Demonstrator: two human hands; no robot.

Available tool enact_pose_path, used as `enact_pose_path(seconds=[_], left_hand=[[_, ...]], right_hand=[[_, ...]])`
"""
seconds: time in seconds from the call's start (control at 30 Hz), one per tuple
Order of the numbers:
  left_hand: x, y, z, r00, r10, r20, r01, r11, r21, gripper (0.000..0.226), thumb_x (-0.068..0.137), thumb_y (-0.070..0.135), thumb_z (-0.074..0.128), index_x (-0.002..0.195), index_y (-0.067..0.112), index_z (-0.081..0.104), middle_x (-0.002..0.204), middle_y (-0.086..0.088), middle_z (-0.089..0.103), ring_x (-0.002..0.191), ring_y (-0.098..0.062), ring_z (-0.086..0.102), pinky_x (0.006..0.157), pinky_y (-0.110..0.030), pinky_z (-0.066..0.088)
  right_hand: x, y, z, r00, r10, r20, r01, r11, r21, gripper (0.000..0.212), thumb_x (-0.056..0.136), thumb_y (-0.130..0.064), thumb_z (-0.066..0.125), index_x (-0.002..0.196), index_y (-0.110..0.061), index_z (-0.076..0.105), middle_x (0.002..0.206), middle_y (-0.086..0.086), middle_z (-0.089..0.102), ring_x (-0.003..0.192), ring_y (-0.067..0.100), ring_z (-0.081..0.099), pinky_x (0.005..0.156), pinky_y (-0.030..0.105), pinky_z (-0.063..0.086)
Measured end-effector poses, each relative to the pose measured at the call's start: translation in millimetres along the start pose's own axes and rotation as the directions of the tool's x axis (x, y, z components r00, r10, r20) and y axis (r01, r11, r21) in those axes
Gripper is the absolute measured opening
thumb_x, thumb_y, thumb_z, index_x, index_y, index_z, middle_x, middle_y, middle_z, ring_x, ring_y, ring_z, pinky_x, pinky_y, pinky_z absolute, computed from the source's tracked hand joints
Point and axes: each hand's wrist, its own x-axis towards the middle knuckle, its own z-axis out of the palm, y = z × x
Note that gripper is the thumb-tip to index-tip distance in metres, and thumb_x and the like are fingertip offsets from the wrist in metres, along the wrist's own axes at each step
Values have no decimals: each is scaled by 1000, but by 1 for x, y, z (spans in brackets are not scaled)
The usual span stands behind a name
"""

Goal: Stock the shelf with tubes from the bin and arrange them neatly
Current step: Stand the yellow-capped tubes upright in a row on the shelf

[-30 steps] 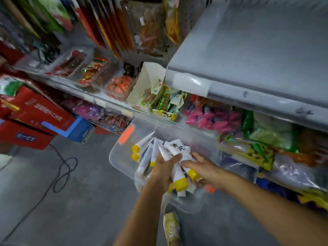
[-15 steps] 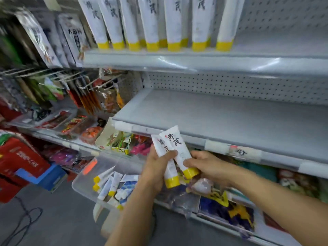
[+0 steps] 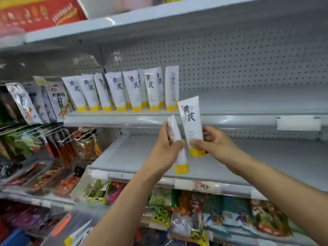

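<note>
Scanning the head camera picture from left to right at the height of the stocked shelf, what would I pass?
Hanging snack packets → row of standing tubes → left hand → its side-on tube → front-facing tube → right hand → white label holder.

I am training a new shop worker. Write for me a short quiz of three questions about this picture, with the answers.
1. True or false: the left hand grips a white plastic yellow-capped tube.
2. The row of white yellow-capped tubes on the grey metal shelf stands with caps: A up, B down, C sideways.
3. Which hand's tube faces its large black characters to the camera?
Key: 1 true. 2 B. 3 the right hand, holding the front-facing tube.
</note>
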Motion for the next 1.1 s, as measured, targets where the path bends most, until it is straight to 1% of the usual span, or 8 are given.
enact_pose_path(seconds=[0.13,0.23,0.3,0.47,0.57,0.8,0.93,1.1], left_hand=[[14,15,-3,992,87,-87,-89,996,-13,67,92,16,61,145,30,23,105,5,58,86,-10,60,73,-29,51],[25,20,-4,984,97,-148,-102,994,-27,71,90,14,63,147,31,24,97,11,58,81,-7,60,67,-24,50],[31,21,-5,979,106,-172,-111,994,-22,71,89,14,64,146,31,25,99,12,59,84,-8,61,70,-26,52],[47,21,-10,975,118,-191,-119,993,7,70,88,16,65,144,33,27,102,7,60,90,-12,63,83,-37,56],[55,22,-13,974,123,-191,-122,992,18,70,88,17,65,144,32,25,99,10,59,90,-11,62,86,-40,55],[70,17,-21,976,99,-192,-99,995,10,77,89,20,66,148,33,20,109,5,58,100,-16,61,93,-43,53],[73,15,-24,977,91,-195,-93,996,-3,76,88,18,67,148,32,21,108,5,58,99,-16,62,93,-42,53],[76,15,-27,977,94,-191,-97,995,-9,77,89,18,66,149,31,20,108,7,58,99,-16,62,93,-44,53]], right_hand=[[32,-30,-16,979,-107,-175,109,994,1,37,82,-17,74,115,-12,57,100,7,72,84,22,69,72,37,56],[64,-47,-26,968,-138,-211,132,990,-42,44,80,-20,76,118,-14,53,102,4,69,86,19,68,70,32,57],[87,-53,-30,968,-140,-209,120,987,-106,49,79,-22,78,121,-16,53,104,4,67,90,17,67,70,28,53],[137,-50,-32,969,-137,-206,75,956,-283,51,76,-16,78,121,-8,55,112,9,66,100,24,65,90,41,54],[156,-44,-29,966,-128,-225,42,935,-353,53,75,-14,78,120,-7,50,113,9,61,102,25,62,85,36,52],[184,-32,-25,960,-83,-267,-18,934,-357,55,78,-12,76,125,-7,48,120,11,60,107,26,60,93,41,52],[193,-29,-25,954,-68,-292,-39,938,-344,53,80,-10,74,126,-8,47,121,10,59,102,23,58,90,36,51],[198,-26,-27,954,-52,-297,-55,939,-340,54,81,-10,74,127,-8,46,125,10,58,111,28,58,94,40,51]])
